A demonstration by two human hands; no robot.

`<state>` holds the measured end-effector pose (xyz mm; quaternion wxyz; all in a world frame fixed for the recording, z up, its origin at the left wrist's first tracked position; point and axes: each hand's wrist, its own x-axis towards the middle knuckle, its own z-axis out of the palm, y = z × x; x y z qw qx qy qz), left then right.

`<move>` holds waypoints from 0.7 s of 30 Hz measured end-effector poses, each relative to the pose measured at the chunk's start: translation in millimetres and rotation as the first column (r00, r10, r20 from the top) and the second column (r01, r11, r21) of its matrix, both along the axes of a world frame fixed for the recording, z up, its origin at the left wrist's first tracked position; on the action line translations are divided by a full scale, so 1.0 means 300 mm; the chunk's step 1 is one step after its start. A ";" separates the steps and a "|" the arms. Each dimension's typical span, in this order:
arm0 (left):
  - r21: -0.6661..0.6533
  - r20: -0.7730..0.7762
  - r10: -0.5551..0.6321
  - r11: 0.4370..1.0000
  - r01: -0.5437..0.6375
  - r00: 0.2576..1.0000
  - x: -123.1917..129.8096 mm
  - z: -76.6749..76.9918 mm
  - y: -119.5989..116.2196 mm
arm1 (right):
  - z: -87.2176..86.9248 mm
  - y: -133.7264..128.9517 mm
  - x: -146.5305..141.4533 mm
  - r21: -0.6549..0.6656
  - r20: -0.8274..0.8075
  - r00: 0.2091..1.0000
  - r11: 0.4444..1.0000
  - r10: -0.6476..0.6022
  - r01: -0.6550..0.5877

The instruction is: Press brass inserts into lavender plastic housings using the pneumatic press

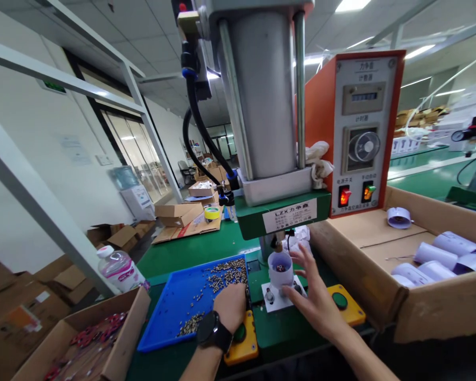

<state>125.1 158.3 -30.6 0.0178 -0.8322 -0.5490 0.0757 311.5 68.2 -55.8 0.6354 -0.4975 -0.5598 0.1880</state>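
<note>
A short white cylinder (280, 270) stands upright under the press head (276, 243), on a white plate fixture (275, 301). Something small, dark and reddish shows inside it. My right hand (315, 296) is at the cylinder's right side with thumb and fingers spread; the thumb tip is by its lower edge, and I cannot tell whether it touches. My left hand (230, 307), with a black watch at the wrist, is curled at the right edge of the blue tray (168, 299). Its fingertips are hidden. Small metal parts (228, 272) lie scattered in that tray.
Yellow boxes with green buttons (240, 333) (340, 300) flank the fixture. An orange control box (321, 106) with lit switches stands behind. At right, a carton (404, 312) holds several white cylinders (436, 256). At left are a carton of red parts (99, 338) and a bottle (121, 270).
</note>
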 end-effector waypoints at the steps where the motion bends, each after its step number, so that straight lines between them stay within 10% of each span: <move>1: 0.007 0.004 0.003 1.000 -0.003 1.000 -0.004 -0.005 0.001 | 0.022 0.024 -0.014 0.001 -0.061 0.994 0.996 0.091 -0.092; 17: 0.004 0.037 -0.044 0.999 0.044 0.998 -0.001 0.010 -0.011 | -0.042 -0.198 -0.223 0.336 -0.206 0.978 0.937 -0.030 0.099; 21: 0.002 0.029 -0.047 0.999 0.047 0.998 0.006 0.020 -0.017 | -0.199 -0.267 -0.286 0.000 -0.313 0.933 0.982 0.179 -0.189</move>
